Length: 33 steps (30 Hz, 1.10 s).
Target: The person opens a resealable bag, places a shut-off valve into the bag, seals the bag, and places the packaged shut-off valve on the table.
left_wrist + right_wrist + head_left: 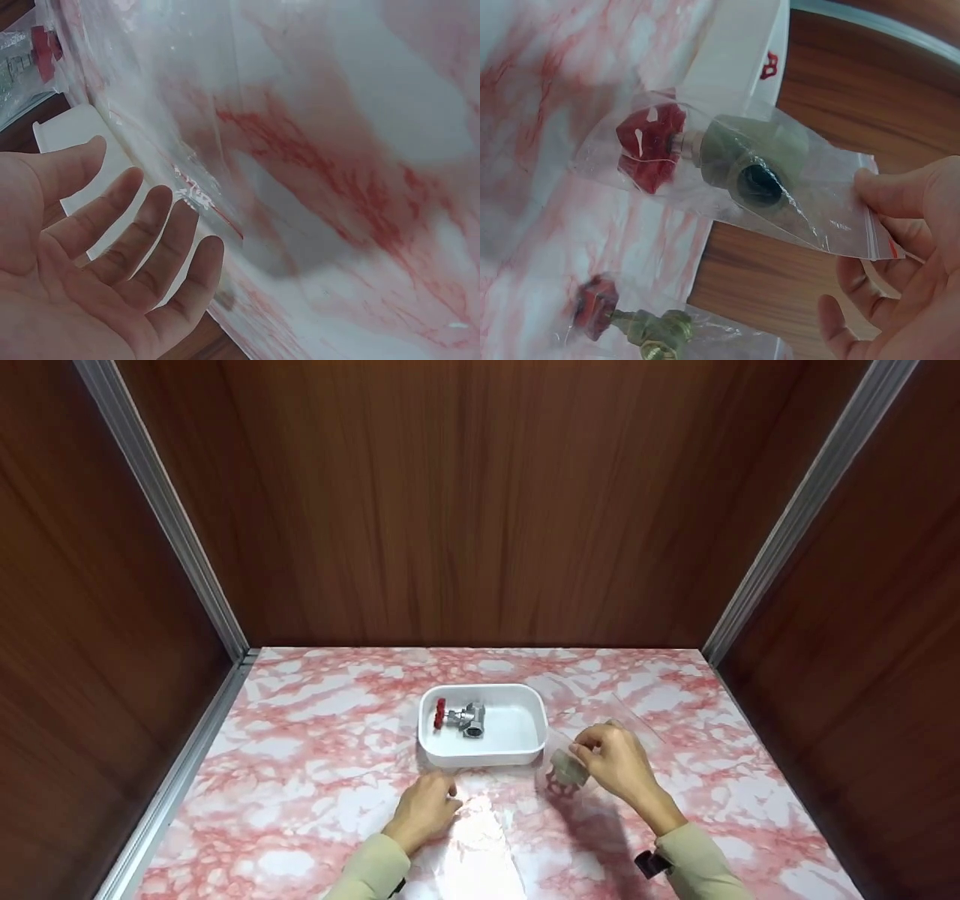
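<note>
My right hand (616, 759) pinches the sealed end of a clear zip bag (832, 225) between thumb and fingers. Inside that bag is a valve (735, 150) with a greenish body, a dark round port and a red handwheel. My left hand (424, 807) stays near the front of a white tray (480, 760), its fingers loosely bent and holding nothing in the left wrist view. A metal valve (472, 720) with a red handwheel lies unwrapped in the tray's left half. Below the held bag in the right wrist view is a bagged brass valve (660, 330), also with a red handwheel.
Shiny clear plastic (480, 847) lies on the red-and-white marbled tabletop (300, 780) beside my left hand. Brown wood-grain panels (480, 510) rise at the back and both sides, with metal rails (161, 487) at the corners.
</note>
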Tool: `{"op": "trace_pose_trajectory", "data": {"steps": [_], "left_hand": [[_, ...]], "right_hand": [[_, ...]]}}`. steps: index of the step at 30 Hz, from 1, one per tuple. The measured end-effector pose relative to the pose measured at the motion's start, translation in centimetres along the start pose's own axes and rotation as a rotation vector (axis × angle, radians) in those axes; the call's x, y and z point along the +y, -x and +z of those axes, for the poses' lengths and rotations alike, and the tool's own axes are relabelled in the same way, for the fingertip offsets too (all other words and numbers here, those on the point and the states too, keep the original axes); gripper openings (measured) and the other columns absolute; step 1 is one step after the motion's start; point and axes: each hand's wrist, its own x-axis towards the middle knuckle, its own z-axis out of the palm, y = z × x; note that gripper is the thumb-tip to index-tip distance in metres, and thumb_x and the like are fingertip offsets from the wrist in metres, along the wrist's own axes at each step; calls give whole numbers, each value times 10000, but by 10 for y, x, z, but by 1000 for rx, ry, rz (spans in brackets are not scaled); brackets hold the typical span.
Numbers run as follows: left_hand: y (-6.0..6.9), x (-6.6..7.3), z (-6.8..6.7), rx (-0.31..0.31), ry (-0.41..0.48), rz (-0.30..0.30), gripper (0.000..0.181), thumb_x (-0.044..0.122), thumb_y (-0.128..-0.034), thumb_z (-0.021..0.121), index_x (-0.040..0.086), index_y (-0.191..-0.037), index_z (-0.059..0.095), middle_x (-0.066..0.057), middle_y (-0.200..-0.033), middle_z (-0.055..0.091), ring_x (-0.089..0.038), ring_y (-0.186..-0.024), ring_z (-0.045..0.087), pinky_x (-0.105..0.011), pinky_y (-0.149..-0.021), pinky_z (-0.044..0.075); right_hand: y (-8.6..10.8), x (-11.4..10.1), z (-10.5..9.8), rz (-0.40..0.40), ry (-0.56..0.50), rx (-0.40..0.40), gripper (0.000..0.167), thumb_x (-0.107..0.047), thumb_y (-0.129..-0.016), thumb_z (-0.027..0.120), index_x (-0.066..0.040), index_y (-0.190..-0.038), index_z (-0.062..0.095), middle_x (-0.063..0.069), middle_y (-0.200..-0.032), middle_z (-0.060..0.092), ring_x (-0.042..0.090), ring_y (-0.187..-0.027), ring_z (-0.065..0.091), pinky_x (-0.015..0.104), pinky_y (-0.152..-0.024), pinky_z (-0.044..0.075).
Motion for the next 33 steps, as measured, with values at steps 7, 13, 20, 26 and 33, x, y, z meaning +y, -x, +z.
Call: {"op": "trace_pose_trajectory", "data": {"steps": [7, 13, 20, 26, 33], "left_hand": [[1, 1, 0, -31, 27, -11, 99, 68, -862, 797, 40, -852, 703, -52, -856, 660, -267, -800, 655, -464, -723, 560], [1, 1, 0, -75, 48, -28, 109, 71, -889, 801, 34, -874, 700, -73, -885, 684, -238, -781, 656, -440, -708, 569], [1, 2, -2, -96, -10, -23, 183, 108, -874, 837, 72, -811, 668, -3, -803, 599, -220, -735, 609, -429, -681, 536], [3, 2, -2, -111, -47, -5, 231, 63, -817, 836, 110, -744, 622, 19, -757, 552, -201, -694, 577, -419, -645, 521], [5, -1, 0, -128, -79, 40, 250, -9, -770, 793, 141, -716, 601, 45, -696, 528, -171, -647, 554, -379, -589, 500]], "right_hand": [[-5, 9, -2, 106, -8, -22, 164, -82, -872, 844, -173, -749, 783, -90, -729, 657, 156, -754, 549, 375, -673, 472], [-9, 16, -5, 150, -2, -19, 140, -115, -887, 825, -166, -761, 792, -96, -682, 661, 137, -641, 565, 353, -600, 464], [-13, 25, -6, 164, 13, 3, 148, -114, -891, 820, -154, -753, 786, -98, -648, 658, 133, -597, 560, 351, -579, 447], [-13, 32, -5, 204, 7, -7, 123, -130, -907, 804, -133, -785, 796, -68, -686, 700, 140, -602, 585, 359, -577, 471], [-14, 37, -4, 238, -3, -19, 102, -125, -918, 790, -122, -817, 802, -42, -716, 722, 148, -620, 609, 369, -580, 494]]}}
